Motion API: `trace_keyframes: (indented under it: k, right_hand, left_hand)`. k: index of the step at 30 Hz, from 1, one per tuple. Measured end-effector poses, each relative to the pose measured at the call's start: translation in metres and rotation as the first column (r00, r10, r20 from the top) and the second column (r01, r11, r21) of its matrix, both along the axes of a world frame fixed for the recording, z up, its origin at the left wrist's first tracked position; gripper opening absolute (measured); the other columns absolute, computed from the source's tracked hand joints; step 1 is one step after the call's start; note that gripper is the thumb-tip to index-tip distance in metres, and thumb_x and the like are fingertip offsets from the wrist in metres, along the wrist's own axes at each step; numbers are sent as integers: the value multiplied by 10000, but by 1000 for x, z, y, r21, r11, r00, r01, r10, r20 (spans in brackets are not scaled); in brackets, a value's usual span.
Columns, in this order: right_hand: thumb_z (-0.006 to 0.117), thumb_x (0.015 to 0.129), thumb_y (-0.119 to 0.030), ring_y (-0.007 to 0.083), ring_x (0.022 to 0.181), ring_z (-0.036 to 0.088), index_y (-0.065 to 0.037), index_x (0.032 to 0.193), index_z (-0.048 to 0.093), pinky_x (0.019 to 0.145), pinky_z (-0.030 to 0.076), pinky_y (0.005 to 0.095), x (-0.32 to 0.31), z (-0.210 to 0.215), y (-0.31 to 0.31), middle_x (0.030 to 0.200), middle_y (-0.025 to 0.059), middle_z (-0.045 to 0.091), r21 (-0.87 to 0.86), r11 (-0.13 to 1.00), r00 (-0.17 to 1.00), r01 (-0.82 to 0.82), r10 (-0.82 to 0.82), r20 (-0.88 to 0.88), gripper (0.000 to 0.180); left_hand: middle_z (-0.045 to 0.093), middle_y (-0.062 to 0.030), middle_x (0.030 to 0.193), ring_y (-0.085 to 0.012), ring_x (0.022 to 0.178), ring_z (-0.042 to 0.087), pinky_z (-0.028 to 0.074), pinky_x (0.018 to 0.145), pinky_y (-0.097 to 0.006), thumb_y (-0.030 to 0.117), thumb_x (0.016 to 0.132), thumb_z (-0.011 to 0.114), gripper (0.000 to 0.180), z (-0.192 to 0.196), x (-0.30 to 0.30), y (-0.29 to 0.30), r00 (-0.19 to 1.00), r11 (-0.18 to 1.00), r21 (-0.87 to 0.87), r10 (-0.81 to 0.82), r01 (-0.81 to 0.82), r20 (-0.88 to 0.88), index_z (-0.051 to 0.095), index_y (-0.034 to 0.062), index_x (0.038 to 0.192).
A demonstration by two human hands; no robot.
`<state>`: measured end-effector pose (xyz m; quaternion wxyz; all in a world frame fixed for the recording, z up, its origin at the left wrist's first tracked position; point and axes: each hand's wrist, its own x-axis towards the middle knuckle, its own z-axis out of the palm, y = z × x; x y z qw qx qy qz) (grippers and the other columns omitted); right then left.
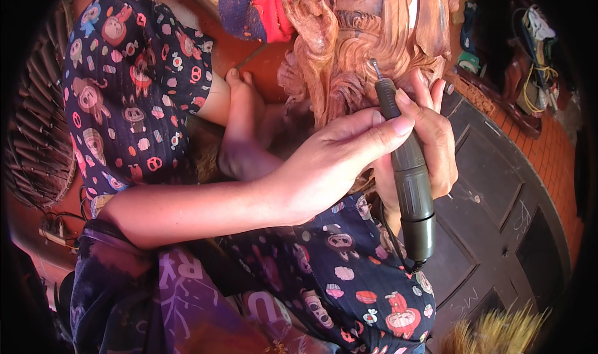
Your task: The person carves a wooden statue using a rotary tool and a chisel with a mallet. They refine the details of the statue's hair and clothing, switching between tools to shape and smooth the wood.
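Note:
Both my hands are on a dark rotary carving handpiece (412,186), tilted with its thin metal bit (375,67) toward a reddish-brown wood carving (398,39). My left hand (330,158) reaches across from the left, its thumb and fingers closed on the upper part of the grip. Behind the tool's body, my right hand (439,139) wraps round it from the right, with two fingertips raised. The carving has draped folds and a raised carved hand (316,33). Whether the bit touches the wood I cannot tell. A cord leaves the handpiece's lower end.
Many thin dark rods stand in a round holder (40,123) at the left, above a power strip (55,229). Red cloth (278,8) lies beyond my bare foot. A dark panelled board (479,186) is at right; straw-coloured bristles (501,332) poke in below.

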<state>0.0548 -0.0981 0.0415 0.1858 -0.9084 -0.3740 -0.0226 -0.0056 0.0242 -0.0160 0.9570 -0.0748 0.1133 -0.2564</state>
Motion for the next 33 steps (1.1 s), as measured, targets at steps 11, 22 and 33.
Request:
trace_keyframes:
  k: [11,22,33]
  right_hand:
    - [714,761,-40,387,1068,635,57,969,645,1041,385,551,3,1,1,930,155,695,-36,999,1000,12,-12,11,239]
    - [717,762,-48,382,1072,634,52,971,645,1045,380,550,4,0,5,933,157,695,-33,999,1000,1,0,13,243]
    - [729,756,-54,372,1061,644,48,979,642,1048,385,529,3,-3,9,950,149,700,-24,999,999,29,-28,35,260]
  left_hand:
    - [553,-15,1150,-118,1116,511,394,972,-310,223,1019,468,315,0,4,2,999,999,-37,33,-32,17,520,21,1255]
    - [555,-9,1126,-114,1111,506,383,972,-305,216,1016,473,308,-2,2,2,999,999,-22,40,-40,-7,529,15,1243]
    - [557,-20,1172,-111,1110,504,385,967,-304,230,1016,473,326,-4,5,6,1000,999,37,-2,2,-7,524,17,1257]
